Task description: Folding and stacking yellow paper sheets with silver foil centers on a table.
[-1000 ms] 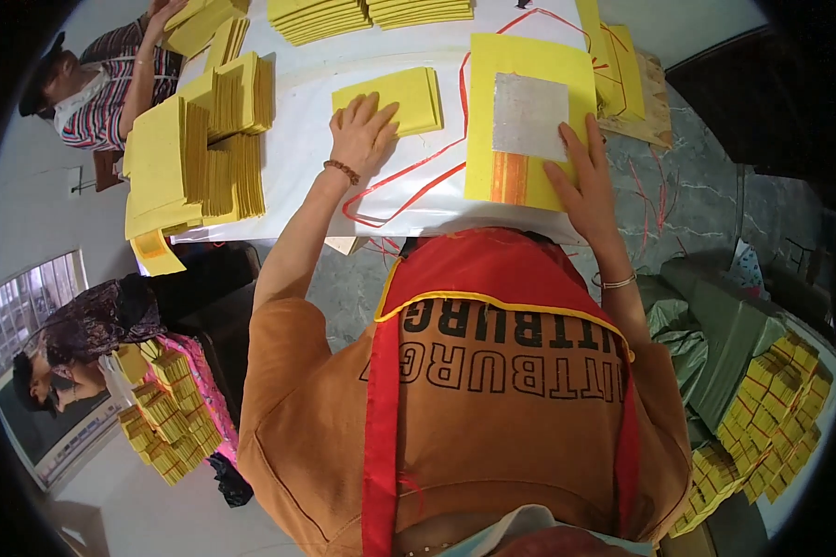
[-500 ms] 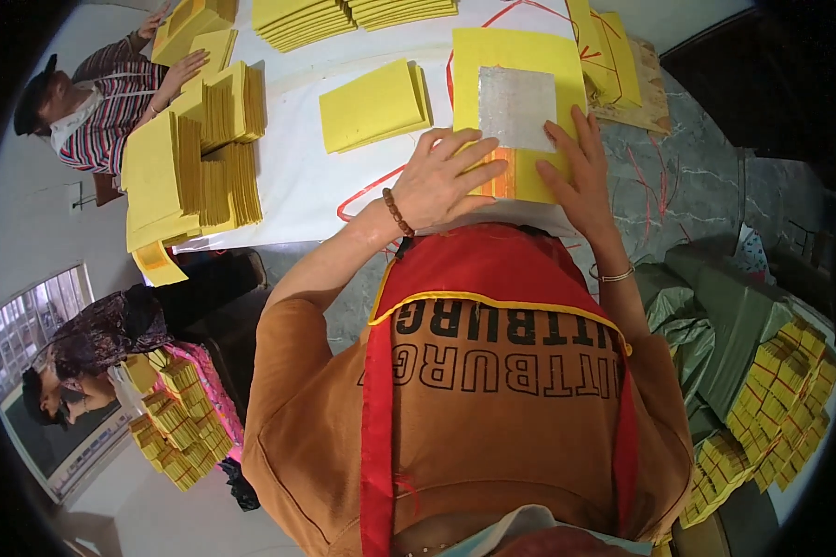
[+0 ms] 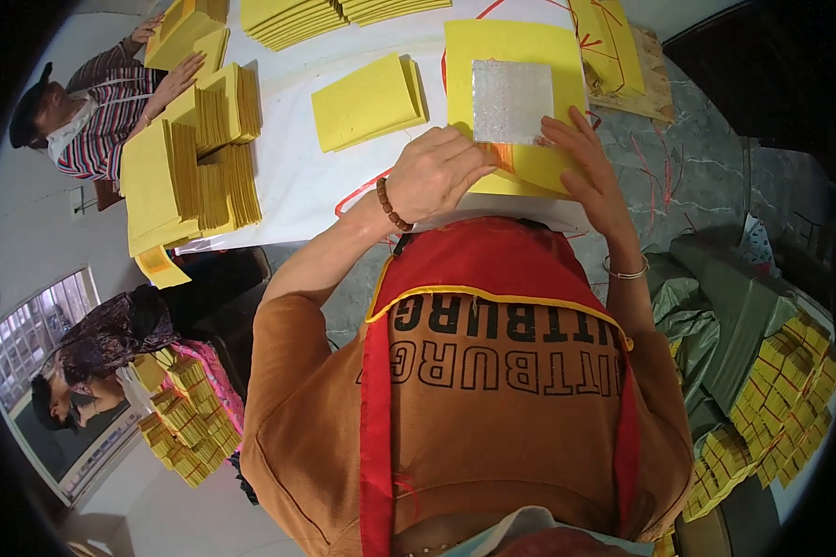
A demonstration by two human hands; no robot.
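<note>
L hand [image 3: 441,176] is over the near-L part of the yellow joss paper sheet [image 3: 515,116], fingers bunched & curled, tips down by the orange band [image 3: 502,160]. Can't tell from my feed whether it's pinching the edge or only pressing, since the knuckles block the view. R hand [image 3: 596,181] I'd call loosely open: fingers slightly bent & apart, thumb separate, all at the sheet's R side, tips close to the lower R corner of the silver foil square [image 3: 513,97]. It isn't clenched on anything I can see; exact contact w/ the paper is hard to judge.

Sheet sits at the near edge of the white-covered table [image 3: 293,176], right in front of the red apron [image 3: 483,255], its near margin bowed. Brown bead bracelet [image 3: 392,204] on the L wrist, thin bangle [image 3: 627,273] on the R.

Just L of the sheet I've got a folded yellow paper stack [image 3: 367,104] lying flat, apart from both hands. Red string [image 3: 362,193] shows on the cover below it. Far L: yellow paper bundles [image 3: 163,186], some on edge. More yellow stacks [image 3: 288,20] at the far side. R of the sheet, a tied yellow bundle [image 3: 613,60] w/ red string, on a wood board [image 3: 655,79].

At upper L, a co-worker in a striped top [image 3: 102,74] has a hand [image 3: 178,79] by the yellow paper there.
</note>
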